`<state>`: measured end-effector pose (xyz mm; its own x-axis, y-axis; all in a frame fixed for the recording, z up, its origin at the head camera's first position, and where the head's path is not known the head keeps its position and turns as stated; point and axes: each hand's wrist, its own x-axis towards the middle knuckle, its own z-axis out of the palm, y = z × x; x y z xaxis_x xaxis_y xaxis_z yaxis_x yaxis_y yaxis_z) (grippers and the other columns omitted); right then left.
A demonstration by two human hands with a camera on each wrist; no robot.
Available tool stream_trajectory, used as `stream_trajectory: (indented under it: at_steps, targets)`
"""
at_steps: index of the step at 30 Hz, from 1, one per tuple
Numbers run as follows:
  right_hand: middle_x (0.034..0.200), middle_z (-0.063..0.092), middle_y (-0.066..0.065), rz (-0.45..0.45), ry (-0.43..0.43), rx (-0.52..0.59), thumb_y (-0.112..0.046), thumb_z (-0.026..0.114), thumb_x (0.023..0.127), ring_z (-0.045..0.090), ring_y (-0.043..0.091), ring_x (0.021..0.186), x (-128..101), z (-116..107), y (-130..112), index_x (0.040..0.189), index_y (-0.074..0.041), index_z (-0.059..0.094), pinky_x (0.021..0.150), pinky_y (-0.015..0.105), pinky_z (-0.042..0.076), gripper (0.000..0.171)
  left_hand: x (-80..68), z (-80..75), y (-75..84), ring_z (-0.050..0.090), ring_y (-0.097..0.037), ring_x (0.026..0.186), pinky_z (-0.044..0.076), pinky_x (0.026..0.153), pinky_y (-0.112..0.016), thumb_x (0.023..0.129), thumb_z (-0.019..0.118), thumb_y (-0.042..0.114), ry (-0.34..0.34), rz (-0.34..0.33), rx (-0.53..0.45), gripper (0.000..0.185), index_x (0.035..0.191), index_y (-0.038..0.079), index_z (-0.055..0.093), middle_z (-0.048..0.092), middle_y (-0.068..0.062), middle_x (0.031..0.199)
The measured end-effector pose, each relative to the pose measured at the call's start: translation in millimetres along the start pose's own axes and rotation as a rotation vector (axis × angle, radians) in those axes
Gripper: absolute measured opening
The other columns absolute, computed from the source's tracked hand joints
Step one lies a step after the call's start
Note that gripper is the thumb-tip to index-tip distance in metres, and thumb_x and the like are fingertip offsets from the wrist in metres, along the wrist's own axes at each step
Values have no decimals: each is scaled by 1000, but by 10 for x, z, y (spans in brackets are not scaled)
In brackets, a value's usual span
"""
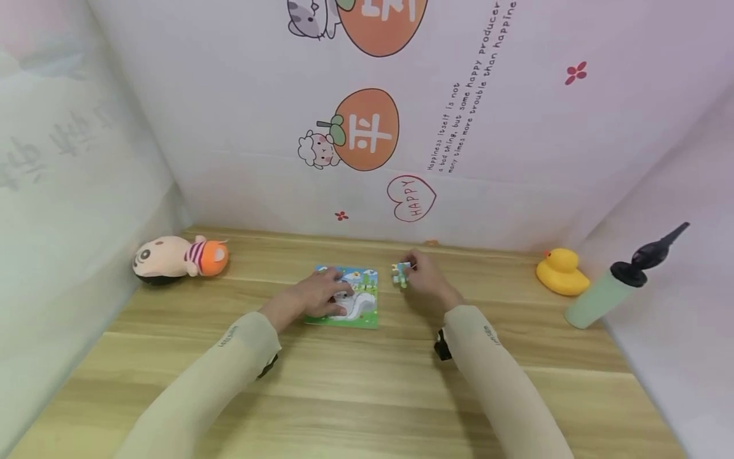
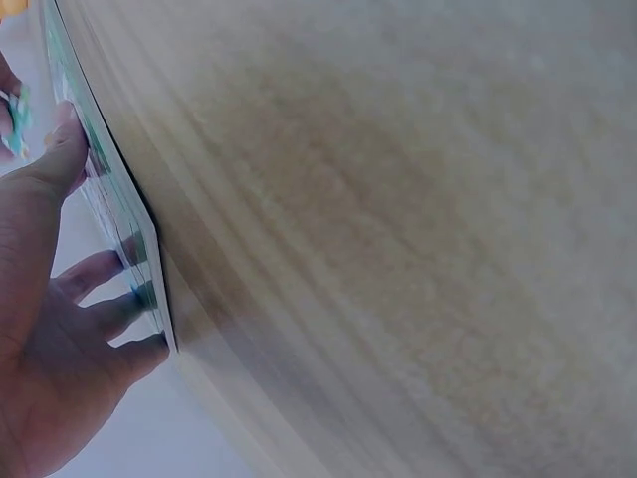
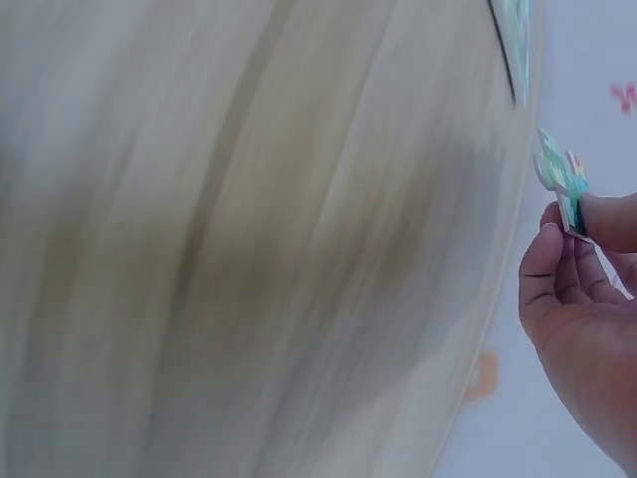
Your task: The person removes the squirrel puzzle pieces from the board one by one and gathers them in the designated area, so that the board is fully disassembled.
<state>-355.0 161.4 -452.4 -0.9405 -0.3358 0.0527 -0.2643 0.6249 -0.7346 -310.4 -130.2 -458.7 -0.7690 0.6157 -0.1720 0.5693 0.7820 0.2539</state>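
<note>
A small colourful jigsaw board (image 1: 360, 296) lies flat on the wooden table (image 1: 355, 389). My left hand (image 1: 321, 294) rests on its left part with fingers spread flat; in the left wrist view the fingertips (image 2: 119, 304) press on the board's edge (image 2: 119, 209). My right hand (image 1: 421, 275) hovers just right of the board and pinches a small green and blue puzzle piece (image 1: 401, 274) between thumb and fingers; the right wrist view shows the same puzzle piece (image 3: 560, 179) held above the table, near the board's corner (image 3: 515, 40).
A plush doll (image 1: 178, 257) lies at the back left. A yellow rubber duck (image 1: 561, 271) and a pale green bottle with a black pump top (image 1: 619, 280) stand at the right. Printed fabric walls enclose three sides of the table.
</note>
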Motion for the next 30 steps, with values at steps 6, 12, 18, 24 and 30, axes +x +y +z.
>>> stream_trajectory:
  at_steps: [6,12,18,24,30]
  targets:
    - [112,66,27,29,49,-33,2,48,103,64,31,97,-213,-348,347,118,7,60,82,30,51,20,-38,-6,-9,39,-44,151,31,126,-67,101,64,46,22,4,3,46,141,24,60,41,-25,160]
    - [112,67,31,112,103,-133,-1,55,102,66,40,102,-493,-648,644,117,8,63,83,42,56,19,-42,-25,12,37,-45,152,30,127,-66,101,63,46,5,-7,-1,46,143,26,58,38,-25,162]
    - [109,65,31,169,131,-133,-2,57,101,66,40,101,-662,-800,868,118,7,63,80,34,53,20,-40,-26,1,41,-47,149,33,126,-64,101,64,47,5,-30,-5,47,143,27,58,38,-24,162]
    - [107,68,31,169,123,-163,1,57,99,66,40,99,-701,-865,955,114,7,65,80,38,55,18,-27,-35,10,41,-48,149,33,126,-64,101,64,46,0,-29,-6,47,144,27,58,38,-24,162]
    - [105,71,30,122,110,-213,3,57,97,67,40,97,-710,-833,960,110,10,67,85,49,58,18,-24,-10,20,39,-45,152,30,128,-64,101,63,46,-13,-39,-6,48,145,28,57,37,-23,164]
